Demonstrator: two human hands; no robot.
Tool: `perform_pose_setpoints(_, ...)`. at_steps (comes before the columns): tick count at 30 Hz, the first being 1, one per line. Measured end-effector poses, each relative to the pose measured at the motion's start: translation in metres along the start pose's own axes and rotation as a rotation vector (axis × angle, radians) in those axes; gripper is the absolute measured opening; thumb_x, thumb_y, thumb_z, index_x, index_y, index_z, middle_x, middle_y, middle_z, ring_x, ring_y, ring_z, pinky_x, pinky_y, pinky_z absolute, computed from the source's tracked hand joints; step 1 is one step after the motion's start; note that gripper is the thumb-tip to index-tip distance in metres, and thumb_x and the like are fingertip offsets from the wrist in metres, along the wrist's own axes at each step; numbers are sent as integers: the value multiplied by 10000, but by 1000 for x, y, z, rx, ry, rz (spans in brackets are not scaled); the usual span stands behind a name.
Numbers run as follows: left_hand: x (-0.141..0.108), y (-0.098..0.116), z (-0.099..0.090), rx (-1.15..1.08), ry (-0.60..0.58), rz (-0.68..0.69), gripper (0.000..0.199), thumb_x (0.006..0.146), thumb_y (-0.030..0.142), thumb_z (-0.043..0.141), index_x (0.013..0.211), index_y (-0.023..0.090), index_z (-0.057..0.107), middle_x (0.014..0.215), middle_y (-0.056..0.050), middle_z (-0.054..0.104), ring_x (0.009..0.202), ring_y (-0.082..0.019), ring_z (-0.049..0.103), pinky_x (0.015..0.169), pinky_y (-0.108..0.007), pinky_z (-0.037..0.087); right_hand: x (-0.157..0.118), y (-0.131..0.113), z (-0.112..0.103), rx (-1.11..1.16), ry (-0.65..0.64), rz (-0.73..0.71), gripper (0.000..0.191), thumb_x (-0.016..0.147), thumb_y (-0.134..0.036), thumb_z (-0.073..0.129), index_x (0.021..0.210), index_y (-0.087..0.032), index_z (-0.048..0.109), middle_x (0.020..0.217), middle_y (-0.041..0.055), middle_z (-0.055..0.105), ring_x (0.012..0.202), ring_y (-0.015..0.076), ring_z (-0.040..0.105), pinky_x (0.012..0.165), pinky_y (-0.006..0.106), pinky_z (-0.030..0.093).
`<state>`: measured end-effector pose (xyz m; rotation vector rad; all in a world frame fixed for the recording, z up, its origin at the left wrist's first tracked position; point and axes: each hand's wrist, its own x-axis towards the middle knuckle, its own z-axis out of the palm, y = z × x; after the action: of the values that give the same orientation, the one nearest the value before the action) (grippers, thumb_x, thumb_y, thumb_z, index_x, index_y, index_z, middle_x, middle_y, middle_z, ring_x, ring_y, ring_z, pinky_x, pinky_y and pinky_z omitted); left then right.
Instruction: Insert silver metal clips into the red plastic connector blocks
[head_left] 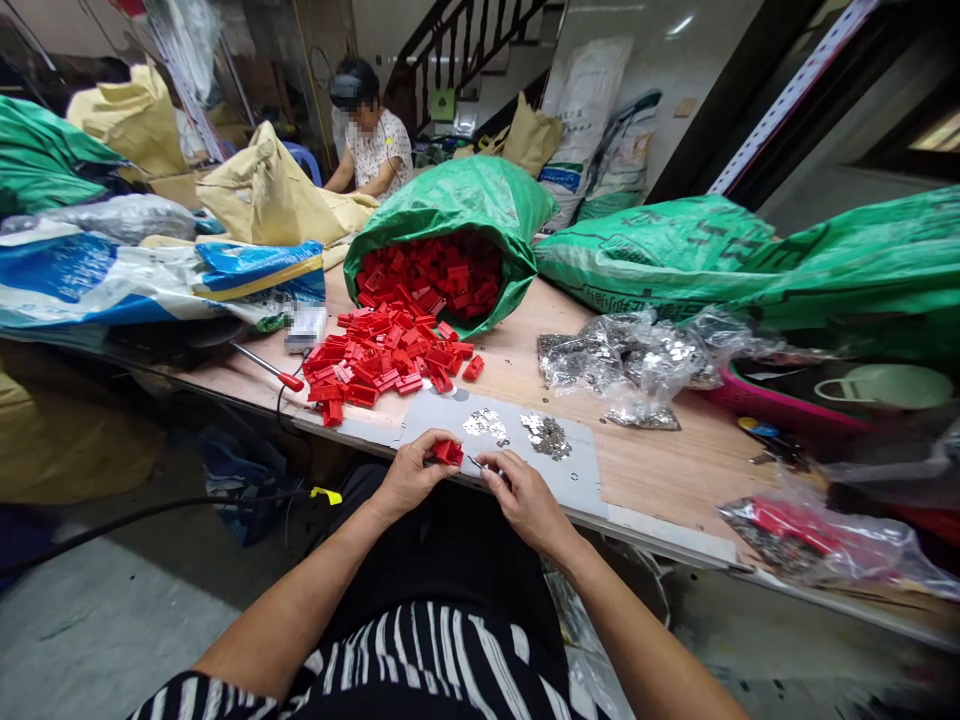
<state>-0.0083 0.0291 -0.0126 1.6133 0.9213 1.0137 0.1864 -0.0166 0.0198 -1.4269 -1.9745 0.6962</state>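
My left hand (414, 474) is closed on a red plastic part (448, 453) at the front edge of the table. Close to its right, my right hand (517, 490) pinches a small, thin metal piece (475, 461) that points toward the red part; its exact kind is too small to make out. Just beyond my hands, a grey mat (427, 412) carries a pile of shiny flat metal pieces (486, 424) and a darker pile of small metal pieces (547, 437). Behind the mat lies a heap of similar red plastic parts (375, 350), spilling from a green woven sack (465, 190).
Clear bags of metal pieces (630, 355) lie to the right, near a pink basket (780, 400). A red-handled tool (289, 381) rests left of the heap. Green sacks (675, 250) line the right back. Another person (375, 140) sits across the table.
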Motion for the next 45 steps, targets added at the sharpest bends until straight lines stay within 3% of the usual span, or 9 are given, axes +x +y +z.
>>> perform_pose_setpoints(7, -6, 11, 4, -102, 49, -14, 293, 724, 199, 706, 999, 196, 604, 966, -30, 657, 852, -157, 619, 827, -290, 466, -12, 0, 4, 228, -27, 91, 203, 961, -322, 358, 1105, -225, 462, 850, 5, 605, 528, 107, 475, 597, 260, 425)
perform_pose_setpoints(12, -11, 26, 10, -429, 121, -141, 238, 744, 232, 701, 962, 195, 611, 920, -11, 672, 855, -150, 631, 841, -287, 458, -14, -9, -1, 266, -74, 25, 251, 961, -299, 369, 1192, -219, 426, 729, -27, 557, 677, 131, 526, 711, 268, 419)
perform_pose_setpoints(14, -12, 33, 13, -661, 106, -223, 135, 774, 262, 679, 841, 178, 597, 863, -8, 681, 851, -155, 650, 870, -305, 454, -13, -13, -4, 272, -115, 5, 341, 968, -307, 356, 1296, -220, 391, 667, -46, 529, 656, 127, 519, 714, 266, 416)
perform_pose_setpoints(17, -15, 40, 16, -920, 37, -353, 202, 778, 291, 681, 712, 169, 533, 789, -17, 686, 885, -191, 672, 928, -354, 445, -13, -17, -7, 245, -166, -5, 419, 973, -316, 346, 1382, -227, 358, 641, -50, 523, 603, 119, 499, 684, 259, 416)
perform_pose_setpoints(28, -21, 44, 29, -1204, 67, -612, 110, 862, 198, 561, 862, 125, 643, 857, -54, 718, 814, -155, 688, 994, -358, 458, -16, -15, -11, 143, -111, -25, 395, 958, -378, 385, 1309, -238, 498, 691, 2, 609, 634, 153, 577, 657, 259, 458)
perform_pose_setpoints(33, -21, 48, 32, -1232, 64, -617, 87, 842, 196, 594, 847, 119, 635, 861, -63, 730, 853, -187, 701, 1045, -397, 428, -15, -12, -6, 179, -3, -6, 368, 955, -398, 369, 1191, -218, 588, 757, 26, 628, 632, 155, 562, 627, 254, 454)
perform_pose_setpoints(36, -23, 48, 35, -1223, 45, -624, 96, 801, 221, 651, 815, 133, 614, 852, -60, 730, 853, -211, 706, 1044, -419, 424, -16, -10, -5, 253, 46, 20, 383, 959, -417, 347, 1083, -193, 632, 665, 9, 572, 573, 137, 510, 582, 242, 430)
perform_pose_setpoints(40, -29, 43, 42, -1184, 27, -626, 151, 762, 242, 701, 753, 156, 577, 826, -40, 718, 829, -189, 699, 988, -398, 452, -23, -7, -8, 283, -29, 52, 299, 930, -417, 433, 1036, -199, 608, 673, -9, 537, 595, 125, 468, 582, 235, 405)
perform_pose_setpoints(45, -41, 20, 51, -959, -151, -728, 214, 742, 306, 723, 858, 174, 601, 876, -40, 694, 774, -150, 677, 842, -344, 483, -48, 4, -14, 242, -161, 127, 188, 849, -382, 576, 857, -194, 564, 613, -55, 440, 553, 98, 374, 521, 210, 327)
